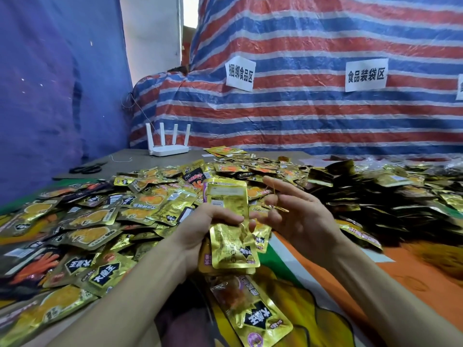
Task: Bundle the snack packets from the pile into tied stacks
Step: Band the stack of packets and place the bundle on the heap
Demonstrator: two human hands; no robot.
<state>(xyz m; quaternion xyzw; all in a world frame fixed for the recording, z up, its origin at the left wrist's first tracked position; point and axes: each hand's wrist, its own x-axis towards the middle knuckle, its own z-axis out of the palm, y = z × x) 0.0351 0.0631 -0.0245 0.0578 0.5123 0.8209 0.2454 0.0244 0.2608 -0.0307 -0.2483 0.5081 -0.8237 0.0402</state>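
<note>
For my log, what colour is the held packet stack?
The packet stack is shiny gold; head view.

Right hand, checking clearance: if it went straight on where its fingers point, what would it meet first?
Probably the pile beyond the right hand; it might first clip the stack in the left hand, depth unclear.
</note>
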